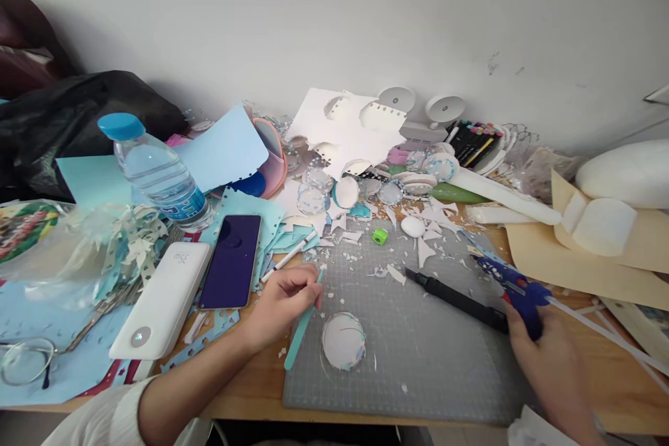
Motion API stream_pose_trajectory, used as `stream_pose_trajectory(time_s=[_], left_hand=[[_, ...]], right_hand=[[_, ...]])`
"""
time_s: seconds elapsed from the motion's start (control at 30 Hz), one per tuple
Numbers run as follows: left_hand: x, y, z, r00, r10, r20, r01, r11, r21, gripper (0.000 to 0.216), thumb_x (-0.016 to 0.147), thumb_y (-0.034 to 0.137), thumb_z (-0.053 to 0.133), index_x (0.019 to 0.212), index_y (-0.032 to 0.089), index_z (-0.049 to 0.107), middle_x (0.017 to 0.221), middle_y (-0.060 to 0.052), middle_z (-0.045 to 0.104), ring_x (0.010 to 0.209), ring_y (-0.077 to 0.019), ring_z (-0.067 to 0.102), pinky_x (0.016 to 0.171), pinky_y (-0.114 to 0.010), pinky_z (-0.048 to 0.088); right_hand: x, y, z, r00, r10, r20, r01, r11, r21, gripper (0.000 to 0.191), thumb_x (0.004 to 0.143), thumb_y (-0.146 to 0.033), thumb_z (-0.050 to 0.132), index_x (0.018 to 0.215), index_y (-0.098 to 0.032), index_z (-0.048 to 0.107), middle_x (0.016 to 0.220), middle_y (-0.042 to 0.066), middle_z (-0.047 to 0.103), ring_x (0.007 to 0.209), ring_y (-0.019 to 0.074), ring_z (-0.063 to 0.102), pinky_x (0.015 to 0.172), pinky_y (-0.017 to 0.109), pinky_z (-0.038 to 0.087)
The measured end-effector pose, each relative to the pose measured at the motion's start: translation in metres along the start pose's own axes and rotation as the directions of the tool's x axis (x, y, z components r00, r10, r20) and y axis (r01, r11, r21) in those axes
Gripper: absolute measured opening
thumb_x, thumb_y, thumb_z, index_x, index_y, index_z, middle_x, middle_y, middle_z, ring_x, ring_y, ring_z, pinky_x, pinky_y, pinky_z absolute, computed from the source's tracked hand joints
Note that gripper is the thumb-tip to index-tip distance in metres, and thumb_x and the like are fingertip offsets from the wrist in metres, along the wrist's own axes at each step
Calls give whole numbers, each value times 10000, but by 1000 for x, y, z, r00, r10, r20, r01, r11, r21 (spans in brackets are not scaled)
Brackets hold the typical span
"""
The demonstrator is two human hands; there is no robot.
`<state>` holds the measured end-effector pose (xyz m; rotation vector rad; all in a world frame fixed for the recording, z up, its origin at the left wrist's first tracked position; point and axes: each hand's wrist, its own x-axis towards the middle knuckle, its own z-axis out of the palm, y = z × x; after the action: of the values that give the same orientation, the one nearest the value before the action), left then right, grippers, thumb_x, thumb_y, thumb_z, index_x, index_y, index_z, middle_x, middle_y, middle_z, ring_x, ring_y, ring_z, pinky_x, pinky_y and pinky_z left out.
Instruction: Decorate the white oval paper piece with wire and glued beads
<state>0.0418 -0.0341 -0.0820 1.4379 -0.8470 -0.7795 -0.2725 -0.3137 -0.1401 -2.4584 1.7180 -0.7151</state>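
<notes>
My left hand (pixel 293 298) is closed, pinching a slim teal stick (pixel 300 339) with a rounded lower end at the left edge of the grey cutting mat (pixel 428 369). Just right of it lies a round white disc (pixel 343 340) with blue and white bits round its rim, on a clear round piece. At the mat's right side my right hand (pixel 548 355) wraps the handle of a blue glue gun (pixel 515 289), from whose back a long white glue stick (pixel 601 329) sticks out. A black utility knife (pixel 460 303), blade showing, reaches close to those fingers.
A phone (pixel 230 261), a white power bank (pixel 162 300) and a water bottle (pixel 162 174) stand or lie to the left. Paper scraps and a green sharpener (pixel 380 236) litter the mat's back. White cut card (pixel 348 122) and markers (pixel 475 143) are piled by the wall.
</notes>
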Motion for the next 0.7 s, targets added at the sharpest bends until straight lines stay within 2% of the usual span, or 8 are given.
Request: stream_pose_trajectory(time_s=[0.1,0.2,0.27,0.37,0.47,0.53,0.6,0.7], left_hand=[[0,-1,0,1000,-8,4,8,1000,6,349,831,285,534,500,175,503,571,20,395,616,-131,387,617,-255,321],[0,-1,0,1000,-21,-1,21,1000,14,353,825,306,534,498,178,500,568,15,397,611,-131,383,616,-253,327],[0,0,1,1000,-28,5,28,1000,14,350,821,310,535,498,179,501,565,13,398,603,-130,380,612,-253,328],[0,1,1,999,-39,10,39,999,8,350,816,306,542,492,180,499,563,12,405,597,-130,383,605,-252,330],[0,0,3,999,-44,9,44,999,13,362,823,305,548,487,178,504,566,5,425,605,-133,402,606,-253,340],[0,0,3,999,-32,16,32,999,10,368,831,292,549,484,177,507,560,7,423,605,-133,407,604,-254,341],[0,-1,3,1000,-18,25,17,1000,4,365,834,268,550,483,176,506,554,13,407,595,-130,400,595,-254,333],[0,0,2,999,2,33,-2,1000,7,361,834,243,549,484,175,497,554,16,405,589,-128,404,595,-259,328]], right_hand=[[8,-2,-7,998,9,69,-8,1000,-21,322,806,-526,389,851,-216,464,763,155,603,781,400,644,639,464,466],[15,-3,-24,998,59,25,-59,998,6,275,801,-489,436,860,-228,495,770,184,615,752,395,651,568,456,427],[20,-11,-38,995,95,-27,-93,994,60,241,782,-477,530,847,-244,532,783,202,632,747,377,659,538,446,396],[25,-41,-55,967,214,-137,-193,970,148,275,671,-475,728,750,-266,569,704,167,652,663,330,652,500,421,364],[24,-85,-60,963,251,-99,-215,936,280,335,558,-376,834,541,-260,521,517,77,608,483,214,581,500,384,402],[20,-114,-56,978,186,-91,-139,917,374,306,584,-376,806,525,-241,538,478,54,595,440,182,565,474,341,413],[12,-139,-45,997,25,-79,14,884,468,293,621,-416,758,529,-223,557,462,30,590,421,163,555,445,299,419],[-4,-167,-22,980,-173,-95,196,786,587,289,635,-400,713,514,-220,523,427,-9,563,374,132,500,380,255,396]])
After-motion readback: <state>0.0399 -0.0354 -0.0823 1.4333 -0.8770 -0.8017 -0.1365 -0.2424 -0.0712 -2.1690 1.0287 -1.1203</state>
